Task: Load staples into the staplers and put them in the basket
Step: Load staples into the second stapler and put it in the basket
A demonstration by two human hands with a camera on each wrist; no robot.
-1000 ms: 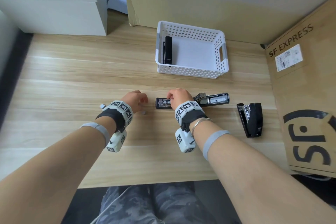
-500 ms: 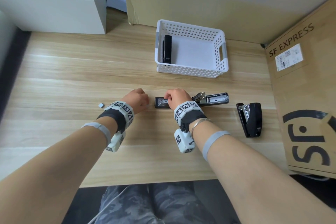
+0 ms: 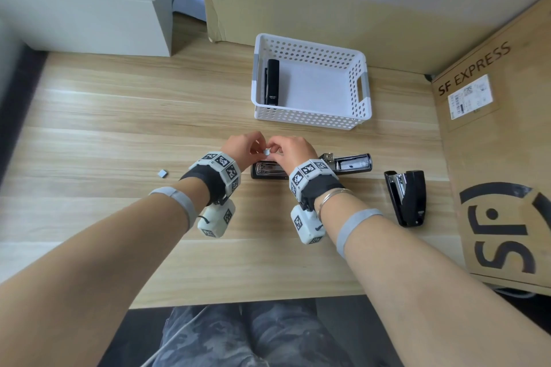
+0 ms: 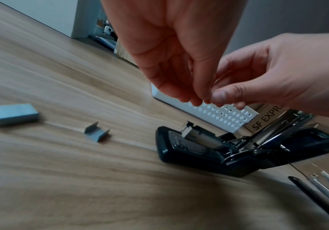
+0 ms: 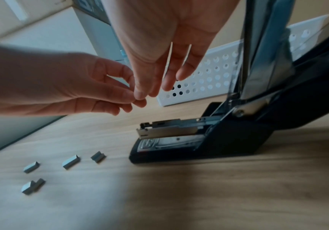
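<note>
Cardboard box, well to the right of the right hand: "SF EXPRESS" printed in black along its top edge; large black "SF" logo lower on the same face. White shipping label stuck under the lettering, print too small to read. Left wrist view catches part of the same wording, "SF EXPR", past the hand. Stapler in the basket, beyond both hands: small white mark at its near end, unreadable. Wrist bands carry black-and-white square code markers, no letters.

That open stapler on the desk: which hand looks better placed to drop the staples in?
Probably the right hand. It pinches the small staple strip together with the left hand, and it hangs directly above the open stapler, whose tray lies bare beneath.
</note>
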